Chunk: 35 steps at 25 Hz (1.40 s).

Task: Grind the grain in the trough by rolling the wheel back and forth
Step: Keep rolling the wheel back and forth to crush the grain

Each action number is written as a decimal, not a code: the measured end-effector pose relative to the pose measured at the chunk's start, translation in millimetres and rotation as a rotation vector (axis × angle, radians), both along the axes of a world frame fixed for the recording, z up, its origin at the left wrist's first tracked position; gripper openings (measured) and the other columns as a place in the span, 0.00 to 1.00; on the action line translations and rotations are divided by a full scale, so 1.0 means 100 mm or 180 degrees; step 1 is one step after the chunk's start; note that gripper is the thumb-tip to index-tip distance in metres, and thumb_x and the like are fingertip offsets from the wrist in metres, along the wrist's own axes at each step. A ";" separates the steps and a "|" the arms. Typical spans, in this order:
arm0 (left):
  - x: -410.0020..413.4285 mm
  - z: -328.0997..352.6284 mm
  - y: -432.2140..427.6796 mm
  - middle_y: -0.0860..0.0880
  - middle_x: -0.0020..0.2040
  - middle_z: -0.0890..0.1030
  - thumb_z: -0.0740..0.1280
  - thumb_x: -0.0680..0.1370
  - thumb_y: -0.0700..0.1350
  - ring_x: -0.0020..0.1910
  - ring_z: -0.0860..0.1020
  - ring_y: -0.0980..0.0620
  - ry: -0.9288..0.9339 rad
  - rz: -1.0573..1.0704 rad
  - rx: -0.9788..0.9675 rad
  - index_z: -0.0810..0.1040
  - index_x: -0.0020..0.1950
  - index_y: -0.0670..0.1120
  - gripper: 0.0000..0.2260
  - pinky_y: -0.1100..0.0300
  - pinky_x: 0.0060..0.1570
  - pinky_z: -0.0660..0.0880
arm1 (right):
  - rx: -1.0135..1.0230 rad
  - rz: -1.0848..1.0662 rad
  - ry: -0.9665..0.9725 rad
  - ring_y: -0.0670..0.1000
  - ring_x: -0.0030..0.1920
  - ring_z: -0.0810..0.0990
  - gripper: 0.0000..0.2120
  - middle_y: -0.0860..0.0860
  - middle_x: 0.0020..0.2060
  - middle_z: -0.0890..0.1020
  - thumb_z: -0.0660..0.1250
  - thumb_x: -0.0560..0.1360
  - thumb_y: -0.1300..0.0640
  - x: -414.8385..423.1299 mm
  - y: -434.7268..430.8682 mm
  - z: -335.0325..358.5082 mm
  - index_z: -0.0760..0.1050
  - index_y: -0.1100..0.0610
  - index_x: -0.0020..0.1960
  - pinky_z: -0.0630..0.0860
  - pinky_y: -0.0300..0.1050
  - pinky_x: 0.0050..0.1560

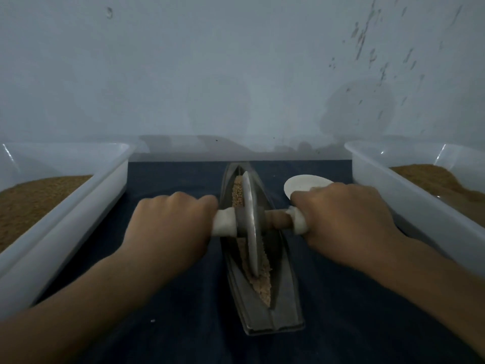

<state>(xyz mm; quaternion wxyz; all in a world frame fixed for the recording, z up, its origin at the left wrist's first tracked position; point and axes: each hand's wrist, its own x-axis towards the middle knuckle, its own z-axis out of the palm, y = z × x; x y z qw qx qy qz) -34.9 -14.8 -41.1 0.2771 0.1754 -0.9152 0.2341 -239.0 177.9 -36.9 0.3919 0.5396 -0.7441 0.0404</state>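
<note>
My left hand (173, 224) grips the white-wrapped handle (224, 222) left of the wheel (250, 227); my right hand (343, 222) grips the wrapped end on the right. The wheel stands on edge in the narrow metal trough (282, 306), mid-length, on the dark cloth (183, 324). Grain (263, 287) lies along the groove, before and behind the wheel. White tubs (110, 187) of brown meal flank both sides.

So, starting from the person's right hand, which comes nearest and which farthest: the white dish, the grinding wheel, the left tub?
1. White dish, just beyond the right hand, partly hidden by it.
2. Wheel, to its left, along the handle.
3. Left tub, far across on the left side.
</note>
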 end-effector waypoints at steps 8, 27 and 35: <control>-0.69 0.26 -0.32 0.48 0.41 0.76 0.66 0.77 0.48 0.40 0.77 0.45 -0.0440 0.0662 0.0495 0.77 0.51 0.51 0.05 0.54 0.35 0.67 | 0.0626 -0.0625 -0.1087 0.54 0.41 0.78 0.11 0.48 0.39 0.78 0.62 0.78 0.41 -0.29 -0.72 0.23 0.76 0.47 0.45 0.71 0.46 0.38; -0.25 0.04 -0.07 0.54 0.30 0.63 0.72 0.69 0.51 0.28 0.65 0.49 -0.0139 0.0398 0.0221 0.67 0.41 0.53 0.14 0.58 0.28 0.59 | 0.0201 -0.0339 -0.0342 0.48 0.28 0.64 0.15 0.44 0.29 0.66 0.71 0.67 0.50 -0.09 -0.26 0.04 0.62 0.46 0.37 0.56 0.40 0.28; -0.45 0.05 -0.18 0.52 0.31 0.65 0.70 0.72 0.49 0.27 0.64 0.51 -0.0086 0.0621 0.0230 0.70 0.41 0.50 0.10 0.58 0.28 0.59 | 0.0266 -0.0481 -0.0462 0.53 0.30 0.71 0.14 0.44 0.29 0.64 0.72 0.71 0.47 -0.20 -0.52 0.07 0.66 0.46 0.38 0.59 0.41 0.30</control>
